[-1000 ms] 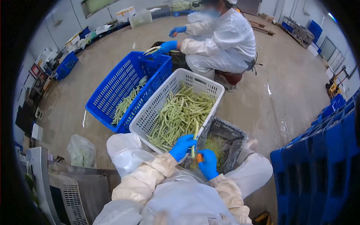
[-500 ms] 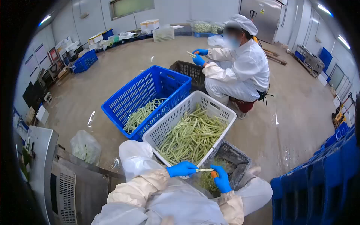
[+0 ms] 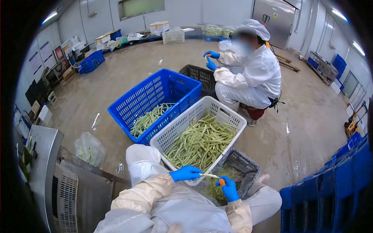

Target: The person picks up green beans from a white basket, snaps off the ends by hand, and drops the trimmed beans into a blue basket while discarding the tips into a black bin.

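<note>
My left hand [image 3: 186,173], in a blue glove, pinches one end of a pale green bean [image 3: 210,176] held over the near edge of a white crate [image 3: 159,141]. At the bean's other end, my right hand [image 3: 230,189], also gloved in blue, is closed around a small tool with an orange handle [image 3: 222,182]; its working end is too small to make out. Many long green beans [image 3: 200,141] lie heaped in the white crate. Under my right hand stands a bin lined with dark plastic [image 3: 248,169], with green trimmings [image 3: 217,190] inside.
A blue crate [image 3: 116,112] holding some beans adjoins the white one. Opposite me squats a co-worker [image 3: 252,73] with blue gloves beside a black crate [image 3: 196,75]. Stacked blue crates [image 3: 322,194] stand at right, a metal table [image 3: 44,151] and plastic bag [image 3: 90,149] at left.
The bean between my hands was nearly level and now slopes slightly down toward my right hand. The co-worker's hands have shifted, and less of their bean shows. The whole view has moved slightly.
</note>
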Demonstrator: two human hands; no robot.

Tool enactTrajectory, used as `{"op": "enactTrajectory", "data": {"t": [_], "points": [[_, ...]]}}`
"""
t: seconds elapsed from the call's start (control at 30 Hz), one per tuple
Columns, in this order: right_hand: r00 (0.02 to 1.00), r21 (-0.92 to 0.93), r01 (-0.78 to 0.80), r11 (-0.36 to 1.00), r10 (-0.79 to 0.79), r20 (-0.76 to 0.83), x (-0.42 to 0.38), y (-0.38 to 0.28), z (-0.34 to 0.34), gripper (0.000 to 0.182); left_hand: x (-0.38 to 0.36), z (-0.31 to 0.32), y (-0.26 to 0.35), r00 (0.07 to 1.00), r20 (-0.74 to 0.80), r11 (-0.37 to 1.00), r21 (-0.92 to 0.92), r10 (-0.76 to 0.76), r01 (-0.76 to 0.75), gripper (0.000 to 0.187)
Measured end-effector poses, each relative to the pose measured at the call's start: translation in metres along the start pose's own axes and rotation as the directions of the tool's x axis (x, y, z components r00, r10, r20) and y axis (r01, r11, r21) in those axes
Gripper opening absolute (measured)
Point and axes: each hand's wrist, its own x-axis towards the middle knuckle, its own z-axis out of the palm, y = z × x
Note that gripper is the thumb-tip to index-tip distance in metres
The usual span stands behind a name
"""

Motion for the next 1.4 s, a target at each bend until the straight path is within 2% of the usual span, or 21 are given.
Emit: {"op": "enactTrajectory", "data": {"t": [0.13, 0.2, 0.23, 0.3, 0.33, 0.4, 0.47, 0.5, 0.53, 0.57, 0.63, 0.7, 0.73, 0.77, 0.93, 1.1, 1.13, 1.2, 1.27, 1.33, 1.4], "points": [[0.980, 0.310, 0.023, 0.951, 0.040, -0.195, 0.007, 0.006, 0.007, 0.017, 0.001, 0.023, 0.000, 0.988, -0.128, 0.995, -0.039, 0.087, -0.093, 0.023], [0.941, 0.869, 0.123, 0.480, 0.223, -0.256, 0.013, 0.012, 0.006, 0.017, 0.004, 0.037, -0.002, 0.985, -0.172, 0.992, -0.127, -0.001, -0.021, 0.024], [0.940, 0.868, 0.124, 0.481, 0.224, -0.258, 0.014, 0.015, 0.009, 0.017, 0.008, 0.040, -0.009, 0.977, -0.215, 0.985, -0.167, 0.006, -0.043, 0.024], [0.969, 0.631, 0.019, 0.776, 0.141, -0.203, 0.015, 0.018, 0.018, 0.016, 0.015, 0.038, -0.006, 0.954, -0.295, 0.970, -0.209, 0.061, -0.126, 0.023], [0.968, 0.631, 0.021, 0.775, 0.143, -0.208, 0.013, 0.019, 0.020, 0.016, 0.018, 0.035, -0.004, 0.921, -0.376, 0.946, -0.247, 0.105, -0.209, 0.023], [0.971, 0.436, -0.096, 0.895, 0.180, -0.156, 0.006, 0.013, 0.024, 0.016, 0.012, 0.012, 0.027, 0.932, -0.361, 0.930, -0.350, -0.023, -0.112, 0.025], [0.955, 0.403, -0.106, 0.909, 0.206, -0.214, 0.011, 0.035, 0.012, 0.014, 0.008, -0.008, 0.034, 0.858, -0.507, 0.983, -0.104, 0.080, -0.153, 0.026], [0.947, -0.043, -0.103, 0.994, 0.085, -0.308, 0.013, 0.044, 0.003, 0.016, 0.006, -0.014, 0.033, 0.858, -0.508, 0.983, -0.110, 0.073, -0.149, 0.026], [0.937, -0.475, -0.119, 0.872, -0.059, -0.343, 0.009, 0.054, -0.004, 0.020, 0.003, -0.017, 0.031, 0.867, -0.482, 0.985, -0.042, 0.128, -0.169, 0.026], [0.929, -0.703, -0.177, 0.689, -0.119, -0.350, 0.007, 0.056, -0.008, 0.028, 0.002, -0.018, 0.029, 0.880, -0.440, 0.982, 0.023, 0.179, -0.188, 0.026], [0.890, -0.814, -0.200, 0.546, -0.246, -0.383, 0.007, 0.026, -0.009, 0.036, 0.004, -0.013, 0.019, 0.909, -0.401, 0.989, -0.041, 0.115, -0.143, 0.026], [0.870, -0.376, 0.071, 0.924, -0.242, -0.429, 0.012, 0.015, -0.005, 0.040, 0.003, -0.004, 0.012, 0.927, -0.371, 0.986, -0.128, 0.053, -0.108, 0.024], [0.924, 0.015, 0.098, 0.995, -0.086, -0.372, 0.017, -0.002, 0.002, 0.038, 0.003, 0.000, 0.013, 0.941, -0.337, 0.987, -0.136, 0.038, -0.088, 0.024], [0.959, 0.184, 0.085, 0.979, -0.030, -0.282, 0.016, -0.035, 0.004, 0.035, 0.002, 0.003, 0.015, 0.940, -0.340, 0.989, -0.126, 0.036, -0.083, 0.024], [0.980, 0.269, 0.051, 0.962, 0.004, -0.199, 0.015, -0.060, 0.005, 0.031, 0.004, 0.011, 0.011, 0.949, -0.312, 0.990, -0.113, 0.048, -0.088, 0.023], [0.981, 0.292, -0.007, 0.956, 0.064, -0.185, 0.013, -0.059, 0.003, 0.018, 0.005, 0.014, 0.010, 0.916, -0.334, 0.975, 0.069, 0.224, -0.213, 0.023], [0.981, 0.291, -0.010, 0.957, 0.066, -0.184, 0.014, -0.058, 0.005, 0.018, 0.006, 0.016, 0.011, 0.923, -0.334, 0.980, 0.002, 0.188, -0.199, 0.022], [0.975, 0.602, 0.037, 0.797, 0.102, -0.196, 0.014, -0.056, 0.014, 0.016, 0.004, 0.022, 0.014, 0.932, -0.333, 0.982, -0.069, 0.145, -0.177, 0.021], [0.980, 0.616, 0.009, 0.788, 0.114, -0.161, 0.015, -0.053, 0.031, 0.016, 0.005, 0.032, 0.017, 0.962, -0.273, 0.955, -0.275, 0.031, -0.109, 0.021], [0.984, 0.627, -0.020, 0.779, 0.127, -0.127, 0.011, -0.045, 0.038, 0.017, 0.010, 0.036, 0.009, 0.962, -0.269, 0.943, -0.307, 0.044, -0.129, 0.023], [0.983, 0.441, -0.116, 0.890, 0.168, -0.080, 0.007, -0.028, 0.043, 0.016, 0.015, 0.022, 0.013, 0.949, -0.314, 0.875, -0.469, -0.039, -0.119, 0.024]]}}
